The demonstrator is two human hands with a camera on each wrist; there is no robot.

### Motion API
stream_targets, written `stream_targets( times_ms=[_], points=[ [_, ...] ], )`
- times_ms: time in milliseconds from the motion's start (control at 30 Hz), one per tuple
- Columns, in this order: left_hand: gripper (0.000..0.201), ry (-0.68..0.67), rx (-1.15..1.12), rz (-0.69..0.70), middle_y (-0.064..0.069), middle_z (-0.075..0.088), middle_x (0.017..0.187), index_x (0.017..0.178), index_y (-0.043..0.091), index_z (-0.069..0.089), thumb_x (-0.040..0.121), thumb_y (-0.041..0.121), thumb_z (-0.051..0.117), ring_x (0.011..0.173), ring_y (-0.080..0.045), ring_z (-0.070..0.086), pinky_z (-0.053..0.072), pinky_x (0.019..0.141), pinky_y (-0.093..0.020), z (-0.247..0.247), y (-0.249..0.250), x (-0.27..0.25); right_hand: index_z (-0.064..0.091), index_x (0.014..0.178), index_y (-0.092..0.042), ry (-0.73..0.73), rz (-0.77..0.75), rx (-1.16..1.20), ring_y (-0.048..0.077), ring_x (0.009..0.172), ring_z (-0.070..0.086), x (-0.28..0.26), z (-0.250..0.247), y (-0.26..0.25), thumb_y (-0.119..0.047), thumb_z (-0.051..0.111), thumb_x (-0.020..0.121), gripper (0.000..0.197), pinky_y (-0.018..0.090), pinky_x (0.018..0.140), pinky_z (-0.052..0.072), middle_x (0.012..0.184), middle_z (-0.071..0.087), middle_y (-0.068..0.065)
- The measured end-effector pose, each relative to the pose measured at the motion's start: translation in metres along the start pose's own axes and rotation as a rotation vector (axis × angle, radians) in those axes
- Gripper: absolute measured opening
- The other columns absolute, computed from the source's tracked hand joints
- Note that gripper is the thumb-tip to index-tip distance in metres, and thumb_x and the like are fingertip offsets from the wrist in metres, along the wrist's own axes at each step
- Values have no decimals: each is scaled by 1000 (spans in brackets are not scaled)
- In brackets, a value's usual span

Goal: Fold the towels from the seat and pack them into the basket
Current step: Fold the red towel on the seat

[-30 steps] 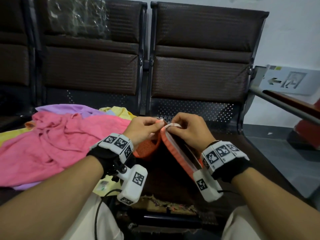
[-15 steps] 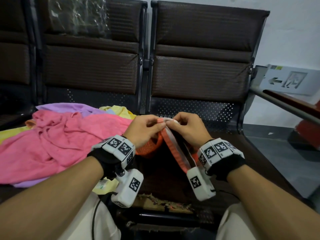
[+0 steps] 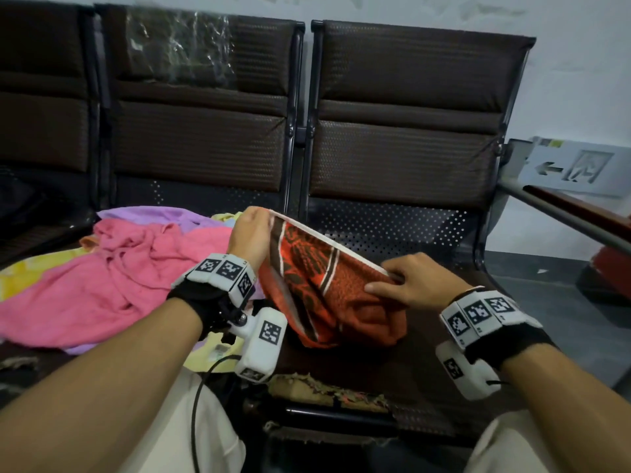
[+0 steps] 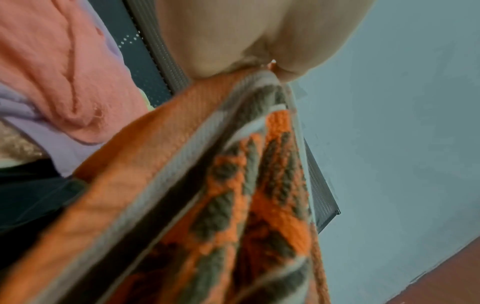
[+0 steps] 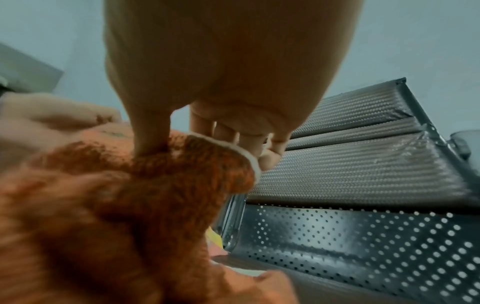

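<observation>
Orange patterned towel [image 3: 321, 285] held up over the right-hand seat [image 3: 403, 363], left hand [image 3: 251, 235] pinching its far white-edged corner, right hand [image 3: 415, 283] pinching the near corner, thumb on top, pink towel [image 3: 112, 278] heaped on the left seat

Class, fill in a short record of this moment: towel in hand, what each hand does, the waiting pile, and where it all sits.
towel in hand: orange patterned towel, white edge stretched between the hands
left hand: pinches one end
right hand: pinches the other end
waiting pile: pink towel over purple and yellow ones
place: brown seat
basket: not in view
</observation>
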State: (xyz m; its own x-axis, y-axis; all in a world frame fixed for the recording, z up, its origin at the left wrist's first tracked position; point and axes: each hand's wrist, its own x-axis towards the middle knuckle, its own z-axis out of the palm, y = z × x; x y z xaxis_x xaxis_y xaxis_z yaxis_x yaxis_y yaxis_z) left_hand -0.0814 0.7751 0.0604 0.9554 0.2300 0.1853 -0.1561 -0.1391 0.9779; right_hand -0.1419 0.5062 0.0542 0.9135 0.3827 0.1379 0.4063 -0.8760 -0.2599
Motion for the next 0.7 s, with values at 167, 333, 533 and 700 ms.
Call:
stream_targets(
  times_ms=[167, 333, 533, 700],
  points=[
    [19, 28, 130, 44, -3, 62, 87, 78, 12, 56, 89, 20, 42, 88, -21, 55, 41, 83, -34, -23, -1, 1, 53, 66, -23, -259, 127, -408, 12, 71, 58, -19, -3, 7, -85, 17, 71, 72, 29, 72, 34, 77, 65, -6],
    [8, 13, 495, 94, -9, 57, 87, 88, 10, 52, 90, 15, 47, 82, -23, 49, 30, 69, -28, -42, -17, -5, 49, 116, -26, -128, 303, -293, 26, 100, 61, -32, -9, 12, -45, 49, 92, 30, 36, 84, 47, 108, 65, 7],
    [12, 29, 494, 153, -12, 60, 90, 98, 5, 54, 90, 10, 47, 84, -25, 52, 28, 66, -23, -41, -25, -5, 69, 93, -29, -139, 427, -165, 21, 97, 60, -19, -7, 11, -29, 68, 84, 9, 35, 83, 51, 101, 64, 3],
    [14, 48, 515, 223, -16, 64, 99, 100, 2, 55, 91, 8, 46, 88, -26, 55, 29, 67, -19, -46, -24, -3, 76, 88, -22, -10, 332, -139, 13, 105, 49, -12, -8, 9, -25, 80, 72, 16, 35, 87, 47, 104, 51, -6]
  ],
)
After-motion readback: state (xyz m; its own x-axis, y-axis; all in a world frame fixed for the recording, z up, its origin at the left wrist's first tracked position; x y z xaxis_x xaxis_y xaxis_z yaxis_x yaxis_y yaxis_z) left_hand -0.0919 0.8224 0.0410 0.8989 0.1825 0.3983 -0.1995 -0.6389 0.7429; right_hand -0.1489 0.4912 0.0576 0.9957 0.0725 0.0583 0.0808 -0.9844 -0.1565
